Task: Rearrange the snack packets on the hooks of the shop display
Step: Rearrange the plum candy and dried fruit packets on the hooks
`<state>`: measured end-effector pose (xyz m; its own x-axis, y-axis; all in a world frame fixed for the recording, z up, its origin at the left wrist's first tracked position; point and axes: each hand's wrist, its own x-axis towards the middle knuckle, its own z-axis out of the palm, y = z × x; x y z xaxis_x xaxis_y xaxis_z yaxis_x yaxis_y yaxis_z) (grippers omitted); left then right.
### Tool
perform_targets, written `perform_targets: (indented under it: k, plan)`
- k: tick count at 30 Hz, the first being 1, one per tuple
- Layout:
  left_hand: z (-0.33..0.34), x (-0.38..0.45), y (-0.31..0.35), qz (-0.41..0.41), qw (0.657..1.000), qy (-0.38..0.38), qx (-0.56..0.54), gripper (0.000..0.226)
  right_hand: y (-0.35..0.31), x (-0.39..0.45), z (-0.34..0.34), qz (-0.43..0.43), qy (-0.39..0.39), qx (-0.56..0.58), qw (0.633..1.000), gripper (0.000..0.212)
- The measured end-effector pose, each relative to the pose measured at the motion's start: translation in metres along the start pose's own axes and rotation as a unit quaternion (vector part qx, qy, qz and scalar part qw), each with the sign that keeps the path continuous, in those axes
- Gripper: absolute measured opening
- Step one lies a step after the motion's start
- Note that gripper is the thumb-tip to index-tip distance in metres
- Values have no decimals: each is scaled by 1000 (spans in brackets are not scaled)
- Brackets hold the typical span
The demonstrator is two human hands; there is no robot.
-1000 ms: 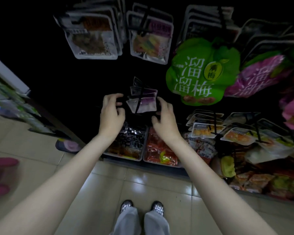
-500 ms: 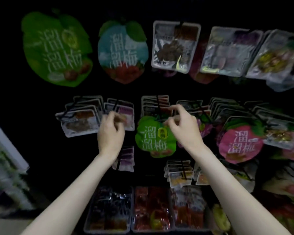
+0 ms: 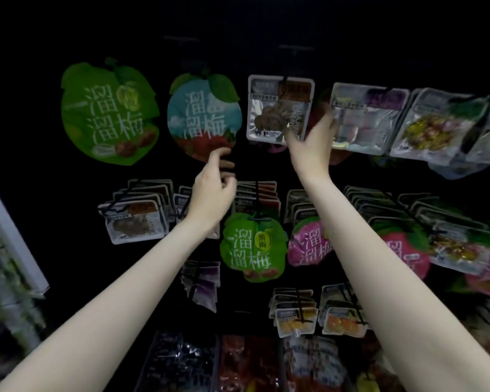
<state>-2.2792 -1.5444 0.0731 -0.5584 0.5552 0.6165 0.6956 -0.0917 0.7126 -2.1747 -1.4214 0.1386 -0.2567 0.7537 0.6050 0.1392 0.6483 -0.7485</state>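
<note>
A: Where's the packet being worked on?

B: Top row of the display, about mid-width. A clear packet with a brown label point(image 3: 280, 108) hangs from a hook there. The right hand point(image 3: 311, 137) is up against its lower right corner, fingers spread and blurred; whether it actually grips the packet I cannot tell.

A: And the left hand?

B: The left hand point(image 3: 214, 190) is lower, in front of the middle row, fingers loosely curled, holding nothing. It sits just under the blue plum packet point(image 3: 204, 117).

A: Neighbours on the top row?

B: Toward the left edge, a large green plum packet point(image 3: 108, 114), then the blue one. Right of the brown-label packet, a clear packet with a purple label point(image 3: 368, 117), then more clear packets running off the right edge.

A: Below that?

B: Middle row: stacks of clear packets on black hooks, a smaller green plum packet point(image 3: 252, 247) at centre, a pink plum packet point(image 3: 311, 244) just beside it. Lower down, purple packets point(image 3: 201, 281) and orange-filled ones point(image 3: 294, 321). Along the bottom edge, trays of dark and red wrapped snacks point(image 3: 246, 363).

A: The room?

B: Very dim. Display backing is black. A white shelf edge point(image 3: 14, 236) slants down the left side, blurred goods behind it.
</note>
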Motion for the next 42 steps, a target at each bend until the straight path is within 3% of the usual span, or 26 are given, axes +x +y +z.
perform_targets:
  k: [2,5,11,15,18,22,24,27,30,34,37,39,42]
  plan:
    - [0,7,2,0,1000,4,1,46,-5,18,1,53,-9,51,997,65]
    - [-3,12,0,-1,1000,15,-7,49,-4,28,0,42,-11,103,994,45]
    - [-17,11,-2,9,995,93,-44,53,-17,11,-40,15,-55,241,969,47]
    - [-34,1,1,18,985,128,-115,43,-27,-22,-66,-134,-122,152,972,50]
    - [-50,-12,-7,10,976,142,-165,34,-18,-52,-38,-197,-170,43,965,51]
    - [-66,-43,-46,-75,993,72,-52,39,8,-98,34,-215,-282,-29,935,44]
    - [-84,-63,-73,-80,992,93,19,35,16,-121,69,-200,-336,-58,918,43]
    - [-118,-89,-112,-92,985,101,105,21,13,-153,117,-211,-417,-99,878,54]
    - [-144,-99,-143,-130,972,88,177,24,3,-168,160,-192,-465,-123,855,66]
    - [-159,-84,-164,-118,964,66,230,40,-3,-176,198,-177,-440,-102,874,70]
    - [-156,-72,-179,-105,964,-8,243,47,-4,-172,210,-139,-390,-101,905,65]
    - [-149,-67,-185,-84,964,-52,245,52,-3,-164,213,-115,-388,-102,909,66]
    - [-143,-67,-188,-72,966,-62,241,53,0,-158,214,-119,-392,-111,905,66]
